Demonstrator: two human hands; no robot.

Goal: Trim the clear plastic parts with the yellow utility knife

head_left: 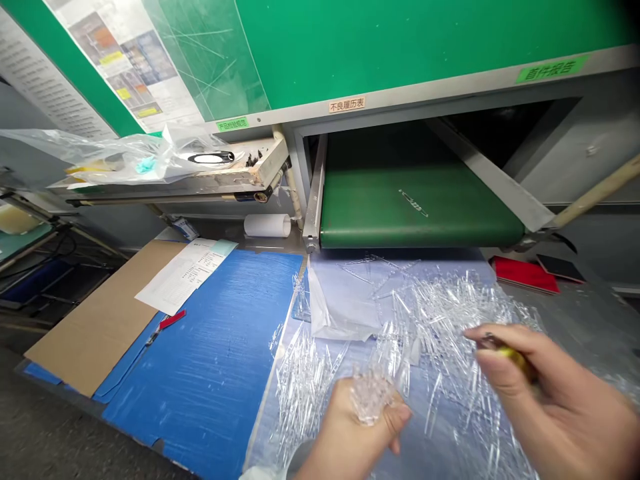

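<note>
Below the middle of the head view, my left hand [350, 430] is closed around a bundle of clear plastic strips [369, 397], their ends sticking up out of the fist. At the right, my right hand [555, 393] grips a small tool with a yellow handle [519, 362]; its dark tip shows between thumb and forefinger, but its exact kind is hidden. Beneath and behind that hand spreads a large loose pile of clear plastic strips [460, 310]. Left of my left hand lies a second, more aligned heap of strips [303, 387].
A green conveyor belt [380, 217] ends above the work surface, carrying one clear strip [414, 203]. To the left are a blue board [215, 353], brown cardboard [100, 313] and a paper sheet [183, 280]. A shelf [200, 183] juts out above; red pads [525, 275] lie right.
</note>
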